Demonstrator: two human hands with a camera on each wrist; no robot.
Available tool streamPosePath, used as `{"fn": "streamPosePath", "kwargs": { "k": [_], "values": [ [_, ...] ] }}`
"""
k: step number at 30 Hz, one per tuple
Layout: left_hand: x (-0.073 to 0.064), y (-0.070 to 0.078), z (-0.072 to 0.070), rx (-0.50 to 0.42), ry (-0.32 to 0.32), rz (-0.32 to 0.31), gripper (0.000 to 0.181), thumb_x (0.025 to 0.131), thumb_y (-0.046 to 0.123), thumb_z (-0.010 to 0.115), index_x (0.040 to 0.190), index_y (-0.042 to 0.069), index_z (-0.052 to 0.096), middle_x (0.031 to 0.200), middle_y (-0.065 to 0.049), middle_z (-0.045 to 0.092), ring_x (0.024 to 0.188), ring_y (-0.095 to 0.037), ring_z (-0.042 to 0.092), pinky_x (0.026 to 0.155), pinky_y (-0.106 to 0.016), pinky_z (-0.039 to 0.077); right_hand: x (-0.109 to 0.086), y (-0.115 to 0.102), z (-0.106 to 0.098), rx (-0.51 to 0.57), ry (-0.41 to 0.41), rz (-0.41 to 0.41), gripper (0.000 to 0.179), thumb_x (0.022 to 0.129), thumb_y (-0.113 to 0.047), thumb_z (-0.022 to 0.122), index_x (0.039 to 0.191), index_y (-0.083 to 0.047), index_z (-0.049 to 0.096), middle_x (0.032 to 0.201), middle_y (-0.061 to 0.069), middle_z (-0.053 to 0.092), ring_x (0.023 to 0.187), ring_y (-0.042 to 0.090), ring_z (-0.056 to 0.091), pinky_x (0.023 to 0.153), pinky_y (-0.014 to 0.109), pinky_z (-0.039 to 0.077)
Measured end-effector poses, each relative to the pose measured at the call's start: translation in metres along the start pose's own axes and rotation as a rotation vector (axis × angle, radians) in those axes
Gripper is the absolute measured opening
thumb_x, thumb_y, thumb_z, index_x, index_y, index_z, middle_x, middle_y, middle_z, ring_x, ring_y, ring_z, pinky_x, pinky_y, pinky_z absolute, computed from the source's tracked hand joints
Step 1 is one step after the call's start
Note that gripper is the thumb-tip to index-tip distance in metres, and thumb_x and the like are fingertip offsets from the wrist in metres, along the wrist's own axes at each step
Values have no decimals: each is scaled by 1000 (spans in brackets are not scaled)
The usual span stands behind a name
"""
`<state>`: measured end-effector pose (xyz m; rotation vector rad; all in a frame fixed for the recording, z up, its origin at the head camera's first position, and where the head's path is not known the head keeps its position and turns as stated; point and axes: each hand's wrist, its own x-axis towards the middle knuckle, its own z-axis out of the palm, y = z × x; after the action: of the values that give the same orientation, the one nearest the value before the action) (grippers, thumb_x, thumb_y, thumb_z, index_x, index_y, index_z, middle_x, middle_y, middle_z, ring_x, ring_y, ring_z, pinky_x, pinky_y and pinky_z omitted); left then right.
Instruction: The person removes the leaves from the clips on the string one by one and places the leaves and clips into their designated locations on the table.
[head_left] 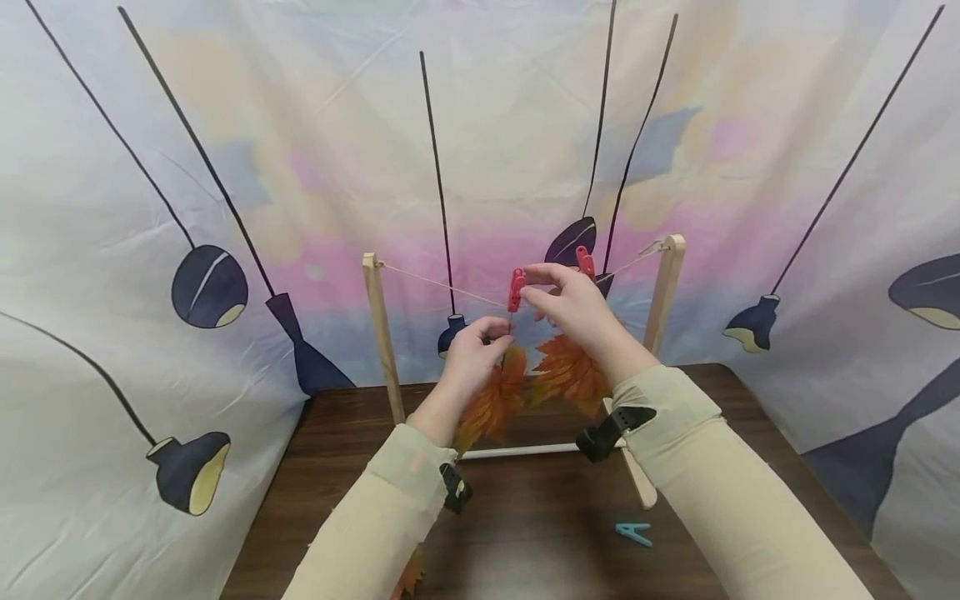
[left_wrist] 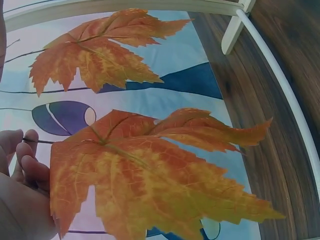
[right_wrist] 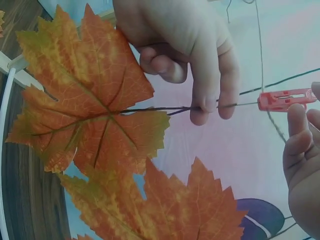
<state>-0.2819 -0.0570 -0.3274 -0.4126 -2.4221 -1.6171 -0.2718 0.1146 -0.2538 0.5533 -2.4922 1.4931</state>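
Observation:
My left hand point(head_left: 471, 357) pinches the thin dark stem of an orange artificial maple leaf point(left_wrist: 155, 175) below a string point(head_left: 442, 284). The stem's upper end reaches a red clothespin point(right_wrist: 275, 101), which sits on the string. My right hand point(head_left: 576, 307) holds that clothespin between thumb and fingers, above and to the right of the left hand. A second maple leaf point(head_left: 573, 375) hangs to the right, under another red clothespin point(head_left: 585, 262). Its stem top is hidden behind the right hand in the head view.
Wooden posts stand left point(head_left: 384, 333) and right point(head_left: 664, 292), with the string between them. A white rod point(head_left: 525, 451) runs low across the frame. On the brown table point(head_left: 540, 533) lie a blue clothespin point(head_left: 634, 533) and, beside the left sleeve, part of another leaf point(head_left: 409, 575).

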Motion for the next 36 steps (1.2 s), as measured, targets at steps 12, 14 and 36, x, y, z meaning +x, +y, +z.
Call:
{"fn": "streamPosePath", "kwargs": {
  "k": [12,14,36],
  "values": [
    [-3,-1,2,-14,-22,-34,19,91,19,62,109,15,64,100,-1,65,92,-18,59,70,-33,48,3,-10,2,36,-19,40,42,95,-27,56,135,-17,48,116,3,59,78,23,56,61,34,43],
    [-4,-1,3,-21,-28,-37,18,92,18,61,109,15,64,100,-1,65,92,-19,59,68,-33,49,3,-9,2,38,-29,48,42,95,-26,56,135,-17,48,114,3,59,79,23,57,62,35,43],
    [-4,0,4,-124,22,-11,15,91,18,62,102,11,69,92,-3,66,79,-19,59,62,-31,50,-2,-5,4,-34,3,-51,30,94,-21,58,122,-12,52,104,5,59,78,21,57,55,33,42]
  ]
}}
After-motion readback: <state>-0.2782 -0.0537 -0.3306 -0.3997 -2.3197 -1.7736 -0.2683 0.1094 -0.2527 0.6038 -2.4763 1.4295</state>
